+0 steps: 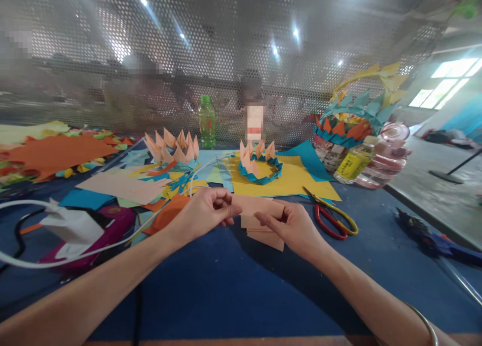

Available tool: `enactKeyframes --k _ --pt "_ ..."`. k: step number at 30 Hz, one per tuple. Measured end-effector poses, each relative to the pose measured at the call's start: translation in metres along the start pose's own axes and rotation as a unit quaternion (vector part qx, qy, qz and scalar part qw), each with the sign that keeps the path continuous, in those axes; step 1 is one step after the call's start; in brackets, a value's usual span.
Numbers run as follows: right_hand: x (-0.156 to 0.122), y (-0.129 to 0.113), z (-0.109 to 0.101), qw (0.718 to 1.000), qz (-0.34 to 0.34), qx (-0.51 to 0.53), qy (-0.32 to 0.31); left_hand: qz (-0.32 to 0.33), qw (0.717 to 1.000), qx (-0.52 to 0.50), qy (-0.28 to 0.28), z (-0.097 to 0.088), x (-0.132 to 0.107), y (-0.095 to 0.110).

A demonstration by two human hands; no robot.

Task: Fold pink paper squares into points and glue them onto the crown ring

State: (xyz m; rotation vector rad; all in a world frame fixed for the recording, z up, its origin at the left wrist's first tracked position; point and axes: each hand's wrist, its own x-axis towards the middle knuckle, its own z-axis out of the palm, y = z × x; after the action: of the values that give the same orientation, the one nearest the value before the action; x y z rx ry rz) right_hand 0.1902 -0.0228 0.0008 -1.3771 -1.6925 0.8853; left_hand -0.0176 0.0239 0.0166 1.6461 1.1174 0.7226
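Above the blue table, a small rectangle of peach paper is stretched between my two hands. Its right end is pinched between the thumb and fingers of my right hand. At the left end, my left hand has its fingers curled, thumb against fingertips, closed on the edge of the same paper. Below it lie several peach paper pieces in a loose pile. Just beyond, a ring of blue folded paper with peach points rests on yellow sheets. Scissors with red and yellow handles lie right of my right hand.
A larger peach folded ring and a green bottle stand at the back. Paper scraps and a white charger with cables occupy the left. At right are a paper basket, bottles and a glue gun.
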Motion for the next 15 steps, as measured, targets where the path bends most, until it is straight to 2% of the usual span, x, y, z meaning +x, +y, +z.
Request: enactKeyframes --k 2,4,7,12,15 --pt "0.0 0.0 -0.001 1.0 0.006 0.007 0.001 0.006 1.0 -0.002 0.023 0.0 0.001 0.0" --pt "0.0 -0.001 -0.001 1.0 0.009 0.011 0.0 0.043 0.998 -0.007 0.035 0.002 0.003 -0.002" --pt "-0.002 -0.003 0.001 1.0 0.006 0.014 -0.008 0.09 0.996 -0.008 0.022 0.005 0.003 -0.003" --pt "-0.006 -0.007 0.005 0.998 0.018 0.052 -0.037 0.072 0.994 -0.072 0.024 0.007 0.0 -0.005" --pt "-0.006 -0.005 0.007 0.997 0.015 0.067 -0.044 0.058 0.992 -0.11 -0.026 0.011 -0.003 -0.004"
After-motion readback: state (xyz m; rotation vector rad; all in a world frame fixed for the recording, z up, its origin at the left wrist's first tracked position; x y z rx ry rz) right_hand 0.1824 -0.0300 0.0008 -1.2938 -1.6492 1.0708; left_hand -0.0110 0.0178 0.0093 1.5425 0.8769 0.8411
